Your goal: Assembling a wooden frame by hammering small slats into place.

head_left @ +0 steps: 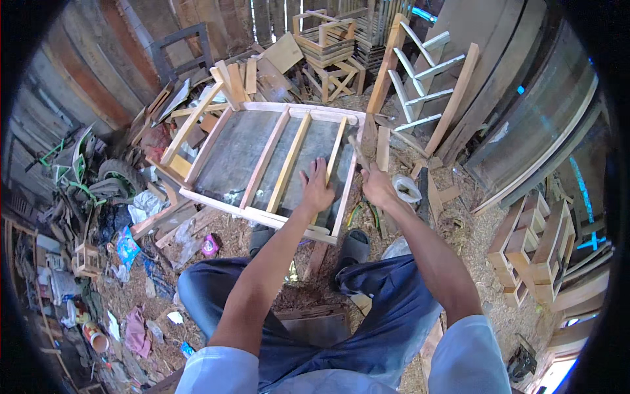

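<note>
A wooden frame [287,121] with several slats and a dark grey panel lies in front of my knees. My left hand [317,188] rests on the frame's right part, fingers stretched out over the rightmost yellowish slat [336,148]. By the frame's right rail, my right hand [378,186] is closed around a light wooden stick-like handle [359,152] that points up and to the left. Whether it carries a tool head is unclear. Right of that hand sits a white plastic bag or tub [407,188].
A wooden rack with white slats [420,85] leans at the back right. Stacked wooden frames [328,49] stand at the back. Further right is a wooden box-like piece [535,243]. Motorcycle parts [98,174] and litter cover the left, and sawdust lies around my sandals [353,249].
</note>
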Demonstrator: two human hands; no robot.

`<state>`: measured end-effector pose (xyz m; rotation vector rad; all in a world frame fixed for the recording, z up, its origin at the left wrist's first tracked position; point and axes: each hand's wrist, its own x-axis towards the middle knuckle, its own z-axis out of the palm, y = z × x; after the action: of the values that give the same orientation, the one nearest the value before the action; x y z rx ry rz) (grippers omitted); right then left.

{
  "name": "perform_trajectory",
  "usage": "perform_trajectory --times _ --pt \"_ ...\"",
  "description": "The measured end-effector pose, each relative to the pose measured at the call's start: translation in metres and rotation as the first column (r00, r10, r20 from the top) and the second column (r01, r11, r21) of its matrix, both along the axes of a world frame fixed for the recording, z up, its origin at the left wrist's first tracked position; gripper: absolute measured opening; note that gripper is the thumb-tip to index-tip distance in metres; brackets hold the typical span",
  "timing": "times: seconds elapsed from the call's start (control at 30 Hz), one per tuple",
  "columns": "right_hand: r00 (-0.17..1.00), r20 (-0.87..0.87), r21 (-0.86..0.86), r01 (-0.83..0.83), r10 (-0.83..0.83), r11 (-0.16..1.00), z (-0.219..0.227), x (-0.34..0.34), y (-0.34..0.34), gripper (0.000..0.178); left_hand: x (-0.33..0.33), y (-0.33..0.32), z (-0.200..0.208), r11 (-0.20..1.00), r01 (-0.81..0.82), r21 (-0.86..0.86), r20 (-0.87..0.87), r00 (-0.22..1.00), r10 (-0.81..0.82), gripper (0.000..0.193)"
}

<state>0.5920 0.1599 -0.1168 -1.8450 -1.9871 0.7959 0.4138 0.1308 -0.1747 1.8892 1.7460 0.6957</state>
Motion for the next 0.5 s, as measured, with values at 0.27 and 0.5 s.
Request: perform_trajectory --times 0.27,0.5 --pt "0.987 -0.103 -0.010 0.127 -0.127 0.992 0.034 -0.013 0.008 0.030 0.019 0.003 -0.001 1.000 0.016 0.017 -0.043 0.999 -0.015 0.067" --pt "0.977 -0.093 0.025 0.193 -0.190 0.981 0.012 -0.014 0.022 0.033 0.011 0.002 -0.012 1.000 0.000 0.028 0.133 0.991 -0.003 0.064"
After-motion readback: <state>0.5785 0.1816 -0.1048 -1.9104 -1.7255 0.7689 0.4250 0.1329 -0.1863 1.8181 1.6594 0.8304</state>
